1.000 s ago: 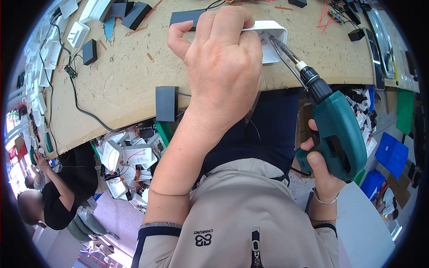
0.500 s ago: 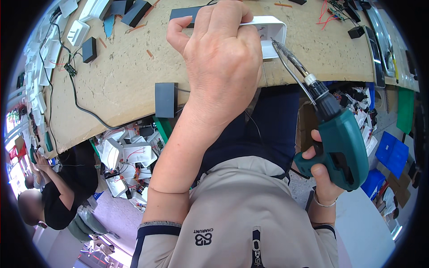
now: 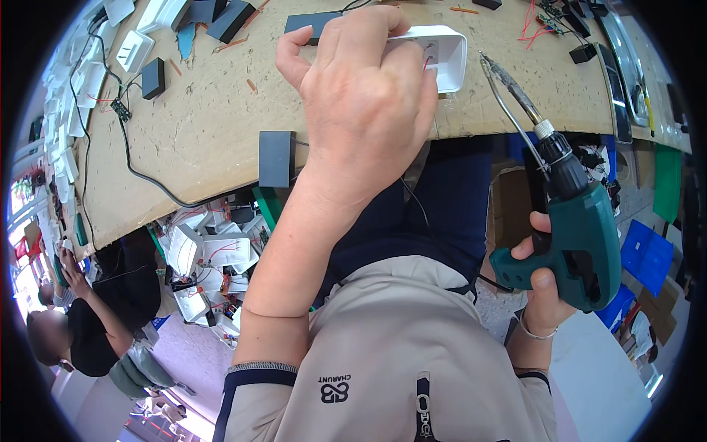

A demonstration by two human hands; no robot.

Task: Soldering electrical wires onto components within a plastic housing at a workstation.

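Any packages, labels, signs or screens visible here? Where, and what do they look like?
Logo patch: on the person's beige top, lower centre; small dark emblem with lettering.
Blue boxes: right edge, below the bench; flat, rectangular.
No screens or signs can be made out.

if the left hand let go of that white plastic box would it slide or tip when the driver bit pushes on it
Probably slide: the white plastic box looks hollow and thin-walled, so light. It lies low on the bench top, so tipping seems unlikely. The left hand pinning it suggests it shifts easily.
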